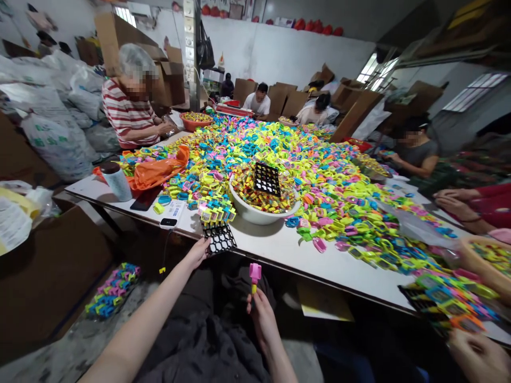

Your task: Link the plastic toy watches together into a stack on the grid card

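My left hand grips the near left edge of a black grid tray at the table's front edge. The tray's near cells show bare; a row of yellow, pink and blue toy watches stands along its far side. Below the table edge, over my lap, my right hand is closed around the yellow lower end of a pink toy watch, held upright. Just beyond the tray, a white bowl is full of small yellow and red pieces, with another black grid tray lying on top.
A huge heap of toy watches covers much of the white table. A cup, an orange bag and a dark phone lie left. Several people sit around; a co-worker's hand is at lower right beside another filled tray.
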### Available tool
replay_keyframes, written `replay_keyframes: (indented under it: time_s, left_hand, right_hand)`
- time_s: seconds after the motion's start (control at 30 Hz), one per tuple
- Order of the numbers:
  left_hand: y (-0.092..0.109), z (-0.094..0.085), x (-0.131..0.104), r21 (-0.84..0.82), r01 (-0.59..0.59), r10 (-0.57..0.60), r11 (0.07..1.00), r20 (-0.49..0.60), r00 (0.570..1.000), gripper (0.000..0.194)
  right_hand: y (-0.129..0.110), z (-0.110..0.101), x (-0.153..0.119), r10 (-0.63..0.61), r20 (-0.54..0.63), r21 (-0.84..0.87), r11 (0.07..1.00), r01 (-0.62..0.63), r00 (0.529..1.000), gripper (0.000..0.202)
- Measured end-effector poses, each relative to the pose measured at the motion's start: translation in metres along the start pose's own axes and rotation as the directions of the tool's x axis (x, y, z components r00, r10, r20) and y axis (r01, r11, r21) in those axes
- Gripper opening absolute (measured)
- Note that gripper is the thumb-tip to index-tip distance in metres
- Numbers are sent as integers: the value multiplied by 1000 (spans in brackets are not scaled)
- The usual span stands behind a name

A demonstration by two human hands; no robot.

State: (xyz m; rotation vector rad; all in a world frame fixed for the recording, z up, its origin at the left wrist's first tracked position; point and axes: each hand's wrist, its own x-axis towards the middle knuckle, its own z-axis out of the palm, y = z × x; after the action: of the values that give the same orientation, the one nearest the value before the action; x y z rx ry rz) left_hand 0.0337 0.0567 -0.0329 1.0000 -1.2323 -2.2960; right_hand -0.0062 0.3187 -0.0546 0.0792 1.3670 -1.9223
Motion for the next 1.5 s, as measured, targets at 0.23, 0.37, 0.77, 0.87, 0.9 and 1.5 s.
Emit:
replay_keyframes:
  time_s: [0.23, 0.37, 0.77, 0.87, 0.9, 1.5]
  left_hand:
    - [-10, 5, 11, 233, -54, 126, 971, -305, 944, 36]
    - [-11, -4, 4, 296, -174, 285, 939, -386, 877, 33]
    - [-51, 6, -71, 294, -321, 302, 900, 110, 947, 43]
    - [-43, 2, -69, 326, -327, 327, 887, 57, 943, 39]
    - [-38, -1, -68, 344, -347, 349, 873, 57, 935, 37]
    - [15, -39, 40, 697, -561, 671, 446, 155, 726, 27]
  right_hand:
    - [0, 1, -3, 14, -20, 0, 1000, -14, 1000, 59]
    - [-2, 17, -2, 13, 17, -29, 999, -12, 1000, 57]
    - [-2, 109, 30, -41, 251, -79, 995, 63, 967, 42]
    - [7, 121, 33, -43, 279, -68, 996, 64, 959, 35]
    - [9, 122, 35, -52, 286, -91, 993, 81, 957, 34]
    - [-89, 49, 185, -480, 499, -863, -205, 461, 721, 36]
